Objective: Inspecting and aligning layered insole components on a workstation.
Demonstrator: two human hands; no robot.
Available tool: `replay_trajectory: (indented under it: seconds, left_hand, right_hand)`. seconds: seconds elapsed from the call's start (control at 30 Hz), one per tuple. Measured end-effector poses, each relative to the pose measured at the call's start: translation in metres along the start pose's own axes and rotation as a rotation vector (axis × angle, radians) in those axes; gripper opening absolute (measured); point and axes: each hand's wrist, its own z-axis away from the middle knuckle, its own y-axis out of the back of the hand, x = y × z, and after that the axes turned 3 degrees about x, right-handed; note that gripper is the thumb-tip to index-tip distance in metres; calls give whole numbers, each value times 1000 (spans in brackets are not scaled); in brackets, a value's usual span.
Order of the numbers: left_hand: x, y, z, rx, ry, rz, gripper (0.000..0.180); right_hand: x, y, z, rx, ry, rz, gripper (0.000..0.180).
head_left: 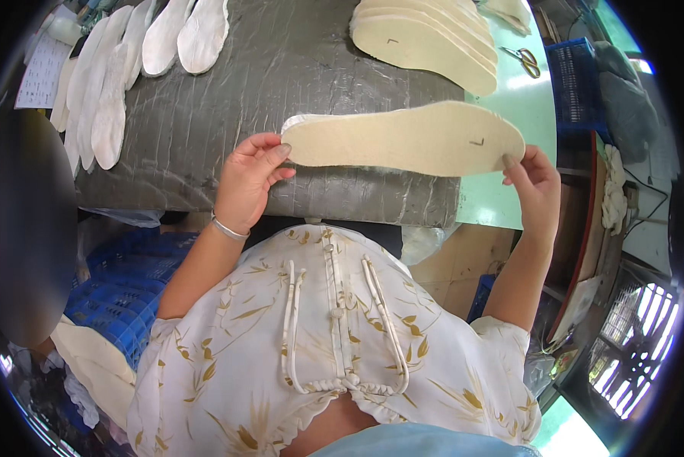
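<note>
A cream felt insole with a small dark mark near its wide end is stretched level between my hands, above the near edge of the table. My left hand pinches the narrow heel end, thumb on top. At the wide toe end my right hand grips the rim between thumb and fingers. A white edge shows behind the heel, perhaps a second layer; most of it is hidden. Beyond, toward the right, lies a stack of similar cream insoles, the top one marked too.
White fluffy insoles lie in rows at the table's far left, beside a paper sheet. Scissors rest on the green surface at right. Blue crates stand beyond it, and another blue crate sits below at left.
</note>
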Motion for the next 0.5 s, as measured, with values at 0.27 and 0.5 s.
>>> replay_trajectory:
  seconds: [0.27, 0.5]
  left_hand:
    - [-11, 4, 5, 175, -10, -334, 20]
    - [-9, 1, -15, 211, -194, -468, 37]
  right_hand:
    - [41, -9, 12, -68, -252, -150, 24]
    - [42, -14, 4, 0, -228, -8, 16]
